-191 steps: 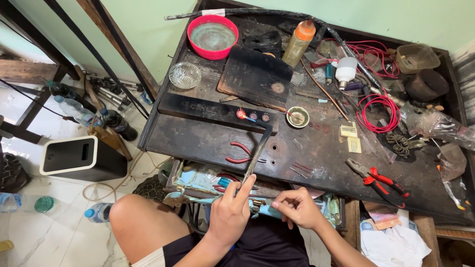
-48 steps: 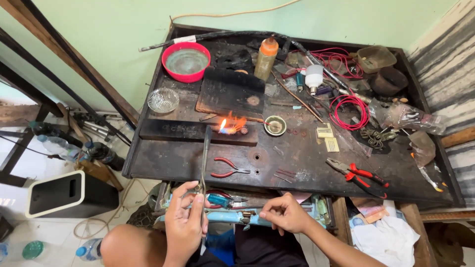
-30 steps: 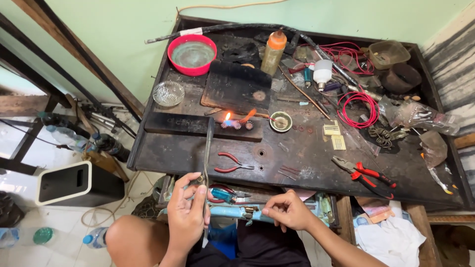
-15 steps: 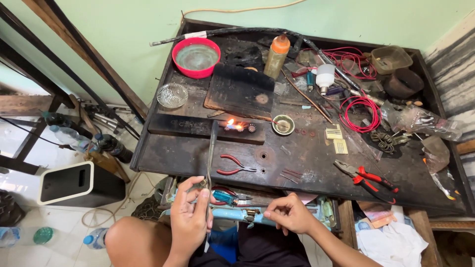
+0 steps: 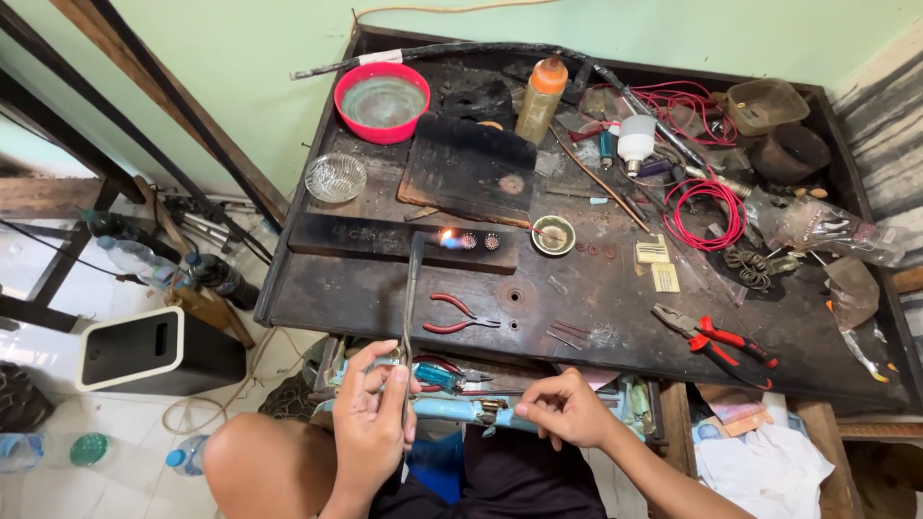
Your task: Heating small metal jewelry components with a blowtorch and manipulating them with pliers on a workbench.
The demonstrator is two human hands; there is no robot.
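Blackened metal covers the long scorched workbench [image 5: 615, 317], and on it lies a dark charred block [image 5: 385, 240] where a small orange flame [image 5: 446, 236] burns beside two small round glowing pieces [image 5: 480, 241]. The left hand [image 5: 373, 423] has its fingers curled closed around the lower end of a thin dark metal torch pipe [image 5: 412, 288], whose tip reaches up to the flame. The right hand [image 5: 567, 408] rests at the bench's front edge, fingers bent and pinched on a light blue tube [image 5: 452, 408] lying across the lap; whether it grips firmly I cannot tell. Just beyond the pipe lie red-handled pliers [image 5: 460, 315]. Further back stand a red plastic bowl [image 5: 382, 102], a clear glass dish [image 5: 335, 177], an orange-capped bottle [image 5: 539, 99] and a small brass cup [image 5: 554, 234]. Red-and-black pliers [image 5: 713, 338] lie to the right, near a coil of red wire [image 5: 707, 213].
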